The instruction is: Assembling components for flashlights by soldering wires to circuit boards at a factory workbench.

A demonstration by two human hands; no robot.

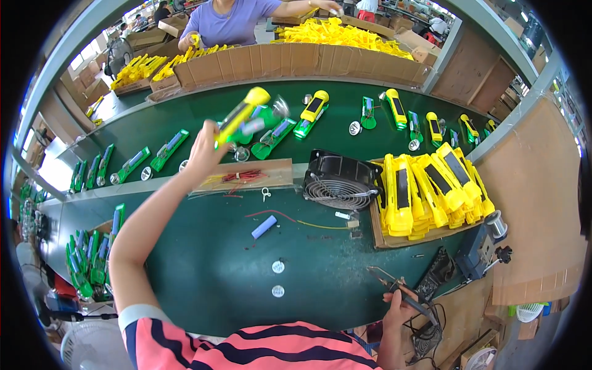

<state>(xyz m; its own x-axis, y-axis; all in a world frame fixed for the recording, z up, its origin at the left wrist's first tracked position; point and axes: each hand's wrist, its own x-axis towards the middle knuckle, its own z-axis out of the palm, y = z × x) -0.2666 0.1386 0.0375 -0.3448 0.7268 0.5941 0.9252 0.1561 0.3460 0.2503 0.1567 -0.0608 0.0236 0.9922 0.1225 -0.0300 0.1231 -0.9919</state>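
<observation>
Yellow flashlight [240,116] is slanting forward-right from my left hand [205,143] | I'm gripping its near end over the green belt [338,117] | my right hand [399,309], farther, is holding a soldering iron [415,301]

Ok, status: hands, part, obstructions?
Left hand: yellow casing held above green belt. Right hand: soldering iron gripped. Possibly in the way: black fan on bench.

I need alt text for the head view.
A person's left hand holds a blurred yellow casing over a green surface strewn with green parts; the right hand holds a soldering iron at lower right. A black fan stands beside a carton of yellow casings.
</observation>
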